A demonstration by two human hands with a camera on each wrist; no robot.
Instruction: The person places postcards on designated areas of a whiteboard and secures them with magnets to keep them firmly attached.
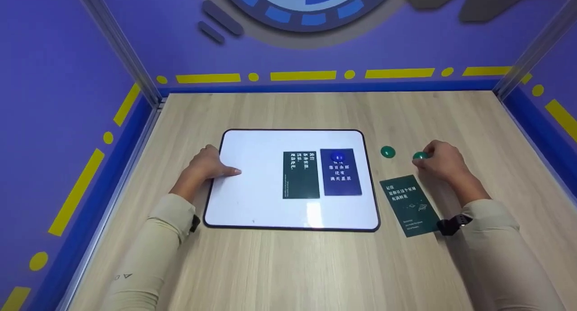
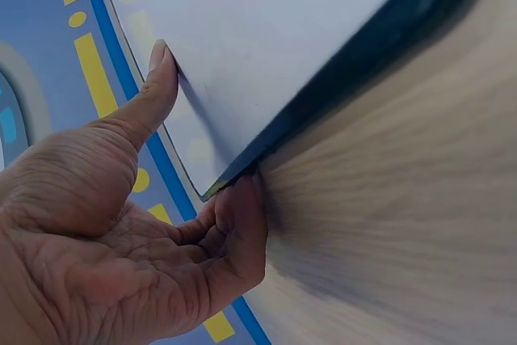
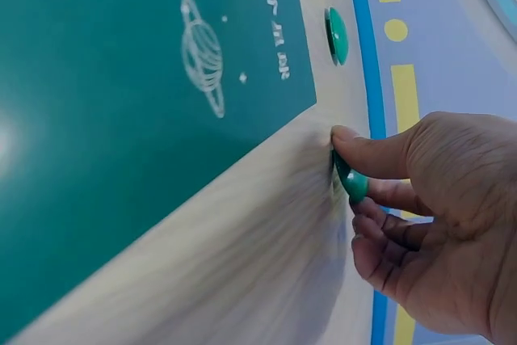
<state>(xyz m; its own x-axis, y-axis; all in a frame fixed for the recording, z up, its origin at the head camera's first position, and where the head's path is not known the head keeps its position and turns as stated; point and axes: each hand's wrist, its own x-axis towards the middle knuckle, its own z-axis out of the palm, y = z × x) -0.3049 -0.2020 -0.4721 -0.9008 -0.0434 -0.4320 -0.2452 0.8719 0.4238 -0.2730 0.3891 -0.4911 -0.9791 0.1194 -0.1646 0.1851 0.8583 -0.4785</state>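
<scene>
My left hand holds the left edge of a black-rimmed whiteboard. In the left wrist view the thumb lies over the white face and the curled fingers bear against the rim. A round green magnet is pinched between thumb and fingers of my right hand, tilted low at the table. Another green magnet lies just left of it. Nearer me is a loose dark green card with white print. On the board, a green card sits beside a blue card topped by a blue magnet.
The wooden table extends around the board. Purple-blue panels with yellow marks wall it in at the back and both sides. Dark wrist cameras sit at my sleeves, the right one overlapping the loose card's corner in the head view.
</scene>
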